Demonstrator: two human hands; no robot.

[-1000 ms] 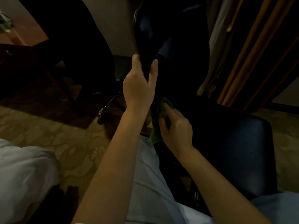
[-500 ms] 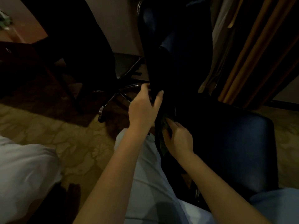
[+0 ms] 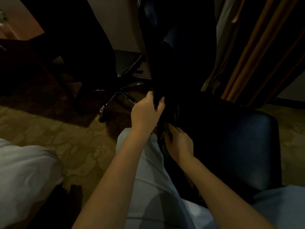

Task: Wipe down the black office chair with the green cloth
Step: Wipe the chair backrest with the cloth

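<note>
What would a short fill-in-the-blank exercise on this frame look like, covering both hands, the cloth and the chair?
1. The hand holding the green cloth is the person's ____ one.
2. On the black office chair, the left hand grips the side edge of the ____.
3. The floor beside the chair is covered with patterned ____.

Missing words: right; backrest; carpet.

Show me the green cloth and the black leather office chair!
green cloth (image 3: pixel 165 148), head view: its hanging lower fold.
black leather office chair (image 3: pixel 231 146), head view: middle of the seat cushion.
</note>
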